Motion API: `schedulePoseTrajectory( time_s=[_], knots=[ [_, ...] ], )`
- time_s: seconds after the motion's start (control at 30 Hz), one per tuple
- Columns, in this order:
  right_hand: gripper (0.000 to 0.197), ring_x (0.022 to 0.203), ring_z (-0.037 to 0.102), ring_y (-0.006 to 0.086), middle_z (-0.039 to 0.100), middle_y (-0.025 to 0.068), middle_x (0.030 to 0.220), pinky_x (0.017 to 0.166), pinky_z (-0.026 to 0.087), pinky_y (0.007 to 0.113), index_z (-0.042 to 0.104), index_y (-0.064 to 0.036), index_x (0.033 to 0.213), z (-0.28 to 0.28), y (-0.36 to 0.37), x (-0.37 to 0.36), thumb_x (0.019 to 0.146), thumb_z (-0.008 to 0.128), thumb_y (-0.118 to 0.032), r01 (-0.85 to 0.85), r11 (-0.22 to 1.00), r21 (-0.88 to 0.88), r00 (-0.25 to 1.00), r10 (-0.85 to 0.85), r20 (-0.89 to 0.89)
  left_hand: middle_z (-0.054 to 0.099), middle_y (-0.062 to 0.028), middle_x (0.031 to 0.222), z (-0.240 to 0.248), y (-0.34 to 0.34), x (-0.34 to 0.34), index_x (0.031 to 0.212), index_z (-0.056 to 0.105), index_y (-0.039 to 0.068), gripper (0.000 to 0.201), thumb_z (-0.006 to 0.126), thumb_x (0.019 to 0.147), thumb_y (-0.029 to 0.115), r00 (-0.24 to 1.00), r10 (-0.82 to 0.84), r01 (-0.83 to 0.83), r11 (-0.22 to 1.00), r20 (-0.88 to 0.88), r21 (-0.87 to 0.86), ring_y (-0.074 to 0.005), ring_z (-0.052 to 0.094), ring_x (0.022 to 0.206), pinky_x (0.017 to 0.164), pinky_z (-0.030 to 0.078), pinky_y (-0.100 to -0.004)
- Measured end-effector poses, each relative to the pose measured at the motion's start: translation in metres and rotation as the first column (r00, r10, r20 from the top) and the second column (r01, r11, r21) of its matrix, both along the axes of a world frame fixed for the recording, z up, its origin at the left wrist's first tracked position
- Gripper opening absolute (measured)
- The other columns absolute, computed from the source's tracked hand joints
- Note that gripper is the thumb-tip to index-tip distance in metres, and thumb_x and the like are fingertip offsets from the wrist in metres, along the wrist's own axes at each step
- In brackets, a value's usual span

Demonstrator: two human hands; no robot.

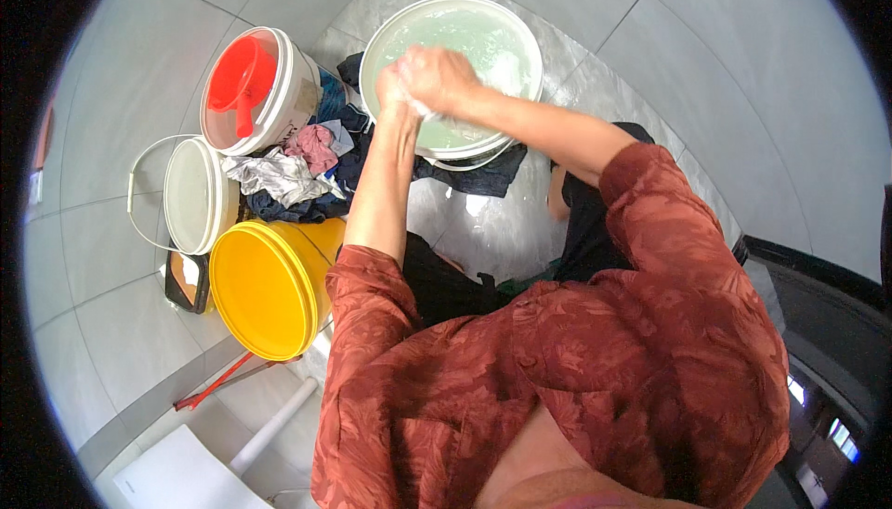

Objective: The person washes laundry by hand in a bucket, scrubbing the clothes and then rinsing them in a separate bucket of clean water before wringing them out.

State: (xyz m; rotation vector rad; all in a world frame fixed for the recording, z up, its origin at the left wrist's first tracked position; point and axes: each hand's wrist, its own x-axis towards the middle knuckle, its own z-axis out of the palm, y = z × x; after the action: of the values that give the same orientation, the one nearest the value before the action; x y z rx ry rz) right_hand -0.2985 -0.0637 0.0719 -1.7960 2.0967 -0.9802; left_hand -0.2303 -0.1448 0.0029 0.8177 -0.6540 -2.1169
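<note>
My fingers (420,70) are curling shut on both hands, the left hand (398,83) and the right hand (444,77) pressing together around a small wad of pale wet cloth (426,107) that is showing only as a sliver beneath the knuckles. I am holding this bundle above the near-left rim of a large white bucket (520,26), which is standing on the tiled floor (743,118) toward its far edge and is holding cloudy, greenish soapy water (483,39). A dark garment (483,174) is lying on the floor against the near side of that bucket. To the left, a second white bucket (288,100) is standing with a red scoop (242,81) resting inside it, handle pointing toward me. A heap of mixed laundry (293,170), grey, pink and dark blue, is lying between these two buckets and spreading nearer to me. Closer to the left edge of the floor, a smaller white pail (195,198) with a wire handle is standing just beside a yellow bucket (265,290); the two appear to be touching. My forearms are extending bare from rust-red patterned sleeves (372,323).
</note>
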Motion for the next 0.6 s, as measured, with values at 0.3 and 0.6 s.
schedulePoseTrajectory(
  time_s=[0.3, 0.6],
  knots=[
    [0.029, 0.081, 0.057, 0.0365, 0.06, 0.0203, 0.083, 0.068, 0.044, 0.045, 0.06, -0.0053, 0.081, -0.026, -0.031, -0.066, 0.076, 0.044, -0.029, 0.041, 0.999, -0.033, 0.985, -0.034, 0.172, 0.06, -0.015, 0.081, 0.086, 0.018, -0.001, 0.087, 0.053, -0.001, 0.021, 0.038, 0.083, 0.013, 0.991, 0.071, -0.081, 0.993, 0.111, 0.082, -0.0287, 0.061, 0.072, 0.066, 0.052, -0.0436],
    [0.041, 0.082, 0.06, 0.03, 0.062, 0.0212, 0.086, 0.071, 0.046, 0.036, 0.061, 0.0042, 0.094, -0.06, 0.001, -0.111, 0.058, 0.06, -0.017, -0.407, 0.713, 0.571, 0.913, 0.307, 0.268, 0.059, -0.0076, 0.07, 0.083, -0.009, 0.032, 0.073, 0.056, 0.001, 0.01, 0.06, 0.075, 0.01, 0.904, 0.312, -0.22, 0.926, 0.293, -0.307, -0.0194, 0.057, 0.063, 0.059, 0.047, -0.0314]
  ],
)
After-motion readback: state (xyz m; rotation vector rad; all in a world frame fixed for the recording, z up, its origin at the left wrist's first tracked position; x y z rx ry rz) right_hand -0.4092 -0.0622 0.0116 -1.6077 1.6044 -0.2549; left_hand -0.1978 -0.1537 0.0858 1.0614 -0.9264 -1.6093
